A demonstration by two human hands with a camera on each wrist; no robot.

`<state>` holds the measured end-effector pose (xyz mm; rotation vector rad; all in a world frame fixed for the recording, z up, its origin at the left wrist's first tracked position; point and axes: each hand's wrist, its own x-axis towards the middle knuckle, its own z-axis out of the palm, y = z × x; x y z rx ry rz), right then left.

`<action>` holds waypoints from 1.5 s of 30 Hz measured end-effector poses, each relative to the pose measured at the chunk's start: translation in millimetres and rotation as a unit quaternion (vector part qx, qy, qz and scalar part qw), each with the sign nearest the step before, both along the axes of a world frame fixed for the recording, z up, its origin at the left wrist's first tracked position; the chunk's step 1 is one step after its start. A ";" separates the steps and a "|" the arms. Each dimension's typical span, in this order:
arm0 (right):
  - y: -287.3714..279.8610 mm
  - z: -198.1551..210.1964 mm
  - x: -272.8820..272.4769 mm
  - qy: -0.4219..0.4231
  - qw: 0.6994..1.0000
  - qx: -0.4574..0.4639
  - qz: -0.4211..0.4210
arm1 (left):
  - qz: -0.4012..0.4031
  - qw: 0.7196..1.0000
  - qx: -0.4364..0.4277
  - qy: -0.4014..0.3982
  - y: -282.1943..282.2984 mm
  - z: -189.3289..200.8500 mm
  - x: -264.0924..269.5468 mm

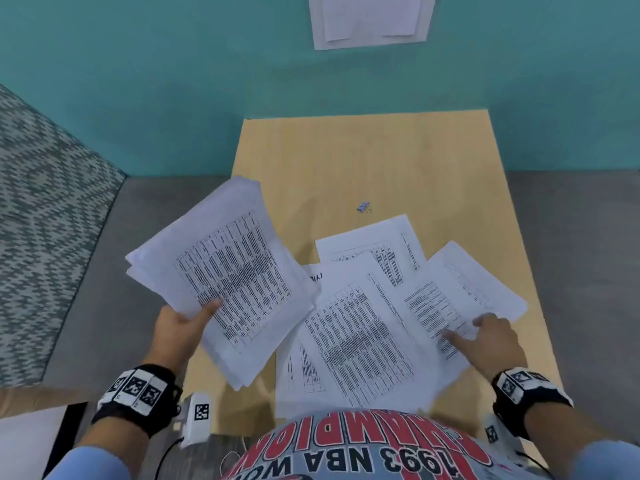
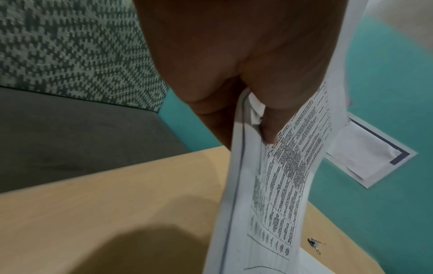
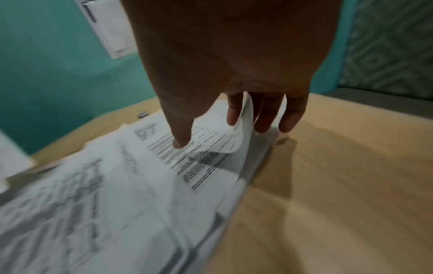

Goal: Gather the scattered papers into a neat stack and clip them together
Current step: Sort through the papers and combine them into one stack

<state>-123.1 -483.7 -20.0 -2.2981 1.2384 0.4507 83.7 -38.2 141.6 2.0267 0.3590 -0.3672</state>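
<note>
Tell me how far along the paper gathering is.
Partly done: the left hand holds a gathered bundle above the table. In hand: the right hand lifts a sheet from the loose papers. Left: squaring the stack and applying the binder clip.

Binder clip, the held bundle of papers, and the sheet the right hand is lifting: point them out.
binder clip (image 1: 363,206), head view, on its body.
held bundle (image 1: 228,271), head view, middle of the top page.
lifted sheet (image 3: 244,128), right wrist view, on its curled-up edge.
</note>
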 end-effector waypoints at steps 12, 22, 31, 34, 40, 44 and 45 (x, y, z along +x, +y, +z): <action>50.4 -5.6 60.8 -0.114 0.987 0.025 0.114 | 0.002 1.000 0.010 0.001 9.4 -10.6 -8.3; -4.6 -25.0 13.7 -0.169 0.919 0.166 -0.315 | 0.041 0.998 -0.057 -0.001 37.5 -16.1 -22.1; -4.4 12.2 77.5 -0.313 0.908 0.174 -0.216 | 0.021 0.997 -0.068 0.005 42.5 -18.2 -17.3; 18.8 -3.9 89.9 -0.177 0.951 0.209 -0.144 | 0.024 0.998 -0.054 0.009 49.8 -24.2 -13.1; 96.4 4.4 82.4 -0.113 0.973 0.193 -0.063 | 0.016 0.998 -0.056 -0.002 57.0 -32.7 -11.1; 105.5 -5.1 75.4 -0.090 0.978 0.178 -0.066 | 0.017 0.999 -0.049 0.003 64.0 -37.6 -10.3; 102.9 -5.6 73.2 -0.090 0.975 0.189 -0.071 | 0.016 0.999 -0.048 0.005 64.9 -38.8 -10.7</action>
